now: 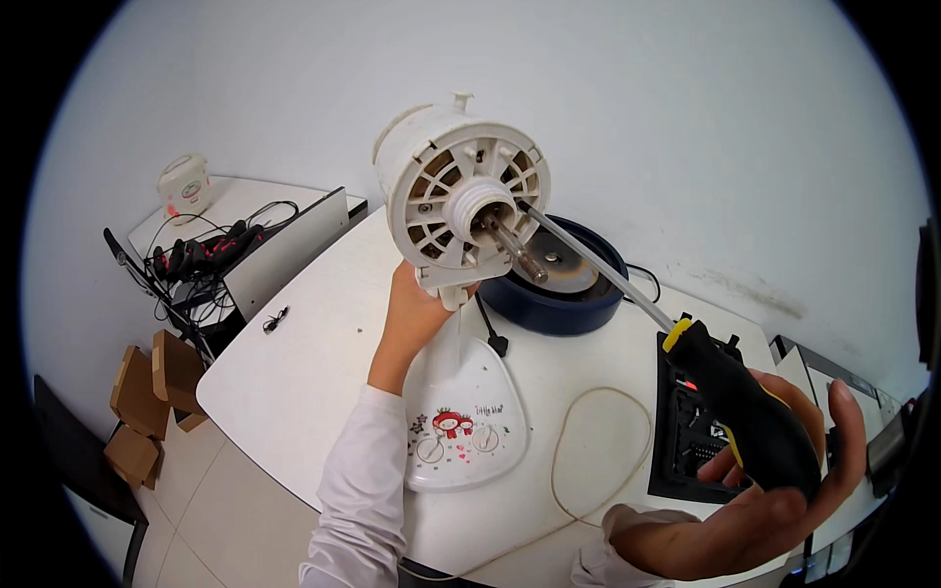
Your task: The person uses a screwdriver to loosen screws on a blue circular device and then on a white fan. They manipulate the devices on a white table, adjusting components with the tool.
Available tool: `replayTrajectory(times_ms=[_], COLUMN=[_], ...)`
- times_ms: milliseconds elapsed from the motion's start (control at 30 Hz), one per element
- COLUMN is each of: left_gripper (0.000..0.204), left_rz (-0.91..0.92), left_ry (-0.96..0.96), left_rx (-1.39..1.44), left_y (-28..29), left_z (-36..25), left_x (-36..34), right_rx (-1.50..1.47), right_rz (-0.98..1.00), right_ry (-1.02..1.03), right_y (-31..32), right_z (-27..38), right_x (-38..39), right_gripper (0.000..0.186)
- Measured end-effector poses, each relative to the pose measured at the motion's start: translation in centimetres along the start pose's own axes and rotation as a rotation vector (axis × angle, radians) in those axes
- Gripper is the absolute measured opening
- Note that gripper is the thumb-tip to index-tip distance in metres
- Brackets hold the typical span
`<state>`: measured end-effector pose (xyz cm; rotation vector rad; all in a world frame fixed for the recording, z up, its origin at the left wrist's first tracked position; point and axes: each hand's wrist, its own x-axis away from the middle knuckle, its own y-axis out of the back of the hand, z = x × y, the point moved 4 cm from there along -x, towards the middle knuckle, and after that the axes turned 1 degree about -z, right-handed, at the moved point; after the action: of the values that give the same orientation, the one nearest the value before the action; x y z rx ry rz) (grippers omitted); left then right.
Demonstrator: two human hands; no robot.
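A white desk fan's motor housing (407,171), its blades and guard off, faces me with a bare metal shaft (518,250) sticking out of the centre. My left hand (410,306) is closed round the fan's neck just below the housing. With my right hand (720,539) I hold a long screwdriver (603,267) by its black and yellow handle, fingers loosely curled about it. The screwdriver's tip meets the front of the housing, right of the shaft. Beneath, the fan's white base (461,470), with dials and a red cartoon print, rests on the table.
Behind the fan sits a round dark blue appliance (549,316) with a metal plate. A black tool case (676,461) lies at the right, near a looped pale cord (556,441). Cardboard boxes (142,392) stand on the floor at left, below a side table holding tangled cables (211,250).
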<state>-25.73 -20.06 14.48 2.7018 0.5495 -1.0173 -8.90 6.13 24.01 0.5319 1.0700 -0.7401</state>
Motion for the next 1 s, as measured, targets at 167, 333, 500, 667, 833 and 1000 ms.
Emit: replayTrajectory(times_ms=[167, 333, 500, 667, 833, 1000], left_gripper=[0.034, 0.032, 0.032, 0.034, 0.035, 0.033], left_rz=[0.009, 0.013, 0.003, -0.002, -0.004, 0.004], left_ry=[-0.004, 0.021, -0.044, -0.043, -0.003, -0.046], left_rx=[0.022, 0.025, 0.0, 0.005, 0.005, -0.004], left_y=[-1.2, -0.8, -0.8, -1.0, -0.9, -0.9], left_z=[-0.5, -0.3, -0.1, -0.3, -0.2, -0.1], left_x=[-0.3, -0.3, -0.1, -0.3, -0.2, -0.1], right_rx=[0.005, 0.027, -0.098, -0.091, -0.032, -0.062], right_rz=[0.004, -0.064, 0.115, 0.378, 0.024, 0.064], right_ry=[0.271, 0.154, 0.177, 0.69, 0.5, 0.247], right_y=[0.4, 0.1, 0.6, 1.5, -0.2, 0.3], right_z=[0.5, 0.6, -0.1, 0.2, 0.6, 0.0], right_x=[-1.0, -0.9, -0.8, -2.7, -1.3, -0.8], right_gripper=[0.051, 0.046, 0.044, 0.055, 0.042, 0.052])
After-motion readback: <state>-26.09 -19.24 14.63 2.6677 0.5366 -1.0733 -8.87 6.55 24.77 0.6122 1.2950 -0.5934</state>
